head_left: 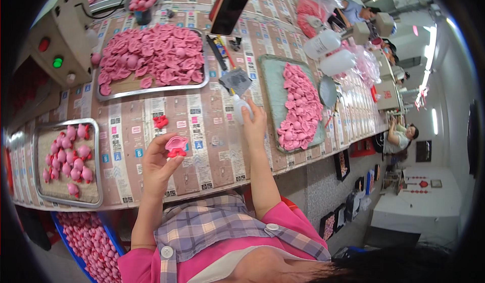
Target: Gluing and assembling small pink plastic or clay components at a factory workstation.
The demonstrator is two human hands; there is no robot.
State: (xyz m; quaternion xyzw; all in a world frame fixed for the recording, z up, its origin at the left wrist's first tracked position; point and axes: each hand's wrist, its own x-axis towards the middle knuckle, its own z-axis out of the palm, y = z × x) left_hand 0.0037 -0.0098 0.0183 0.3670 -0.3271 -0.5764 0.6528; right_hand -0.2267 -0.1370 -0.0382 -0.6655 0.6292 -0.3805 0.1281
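Note:
Between the thumb and fingers of my left hand (155, 168) is a small pink plastic half-shell (177, 142) with a red part at its lower side, hollow face showing. My right hand (255, 124) is closed around a small white squeeze bottle (240, 108) with a yellowish tip, which leans over a dark grey pad (236, 80). A loose red piece (160, 121) lies on the table just beyond my left hand. The far side of the bottle, where some right fingers may be, is hidden.
A metal tray (151, 92) of pink shells stands behind; another tray (96, 182) at left holds assembled pink figures. A green tray (268, 81) of shells is at right. A phone (230, 13) stands upright at the back. A blue crate (81, 263) sits below the table edge.

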